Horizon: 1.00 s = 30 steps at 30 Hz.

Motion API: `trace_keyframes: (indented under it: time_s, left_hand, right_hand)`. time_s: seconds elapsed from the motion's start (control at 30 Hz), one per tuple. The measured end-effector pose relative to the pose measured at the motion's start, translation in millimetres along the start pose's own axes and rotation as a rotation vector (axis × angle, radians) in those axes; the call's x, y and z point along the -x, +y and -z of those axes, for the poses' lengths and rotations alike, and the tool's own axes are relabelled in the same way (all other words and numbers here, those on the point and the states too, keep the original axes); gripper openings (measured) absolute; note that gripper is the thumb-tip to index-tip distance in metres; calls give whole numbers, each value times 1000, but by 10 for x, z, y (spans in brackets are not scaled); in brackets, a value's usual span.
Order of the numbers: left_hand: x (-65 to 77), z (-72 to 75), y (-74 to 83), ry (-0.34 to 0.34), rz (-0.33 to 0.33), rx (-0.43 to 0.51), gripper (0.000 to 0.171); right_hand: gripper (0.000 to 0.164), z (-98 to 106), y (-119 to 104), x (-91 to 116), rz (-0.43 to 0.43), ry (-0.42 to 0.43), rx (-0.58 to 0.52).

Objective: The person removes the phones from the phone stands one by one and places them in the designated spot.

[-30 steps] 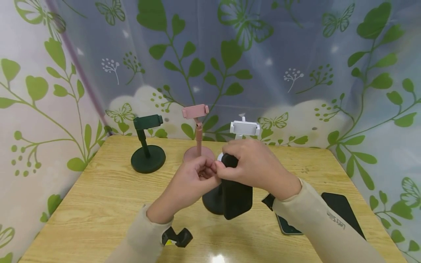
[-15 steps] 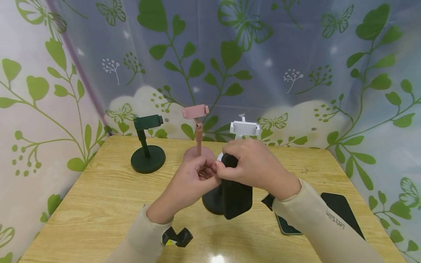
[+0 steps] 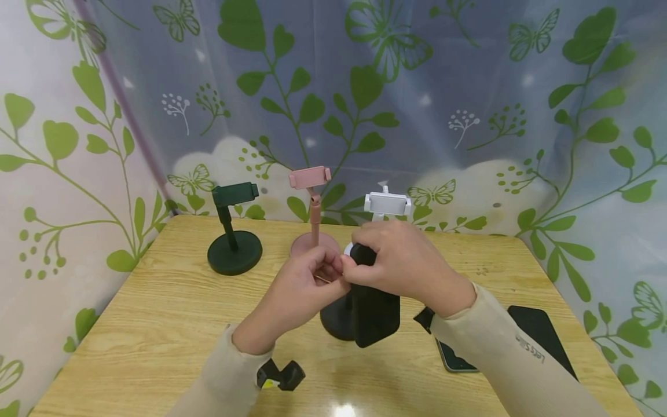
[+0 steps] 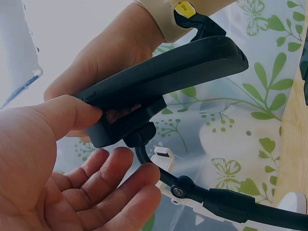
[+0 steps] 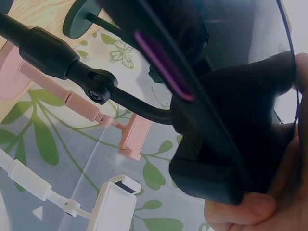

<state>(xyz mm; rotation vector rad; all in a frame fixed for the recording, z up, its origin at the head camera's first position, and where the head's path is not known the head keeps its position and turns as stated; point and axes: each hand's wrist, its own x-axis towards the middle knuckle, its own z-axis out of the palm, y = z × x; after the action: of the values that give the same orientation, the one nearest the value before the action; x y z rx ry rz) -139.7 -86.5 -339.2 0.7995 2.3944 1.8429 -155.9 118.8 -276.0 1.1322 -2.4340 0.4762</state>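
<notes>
A black phone (image 3: 377, 315) hangs at the head of a black phone stand, whose round base (image 3: 337, 319) shows on the table below the hands. My right hand (image 3: 411, 266) grips the phone's upper end. In the left wrist view the phone (image 4: 168, 72) lies along the stand's clamp (image 4: 127, 127), with a gap between them near the thumb. My left hand (image 3: 302, 284) hooks its thumb (image 4: 84, 110) on the clamp's end; its other fingers (image 4: 142, 183) curl below the clamp. The stand's jointed stem (image 4: 226, 204) runs off to the right.
Behind stand a dark green phone stand (image 3: 234, 255), a pink one (image 3: 310, 177) and a white one (image 3: 388, 204), partly hidden by my right hand. Two more phones lie at the right, a black one (image 3: 542, 333) and one (image 3: 455, 359) partly under my sleeve. A patterned curtain (image 3: 333, 116) backs the table.
</notes>
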Motion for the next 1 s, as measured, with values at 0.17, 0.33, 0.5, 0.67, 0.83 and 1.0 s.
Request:
trace_keyframes:
  time_s: [0.17,0.33,0.5,0.67,0.83,1.0]
  left_hand:
    - [-18,1,-9,-5,-59,4,12]
    - [-36,-12,-28,-6,-140,18,21]
    - [-31,-9,-31,-3,-163,11,22]
    - [-27,-10,-31,-4,-163,14,21]
    - [-32,-9,-32,-7,-146,17,20]
    - [-33,-2,-31,-6,-110,23,22]
  right_hand:
    - [35,-3,4,0,10,9,5]
    - [37,-4,6,-2,10,5,-4]
    - [38,-7,6,-5,18,-1,-14]
    - [38,-7,5,0,26,2,-9]
    - [35,-5,12,23,43,50,-24]
    - [32,16,31,83,60,147,-97]
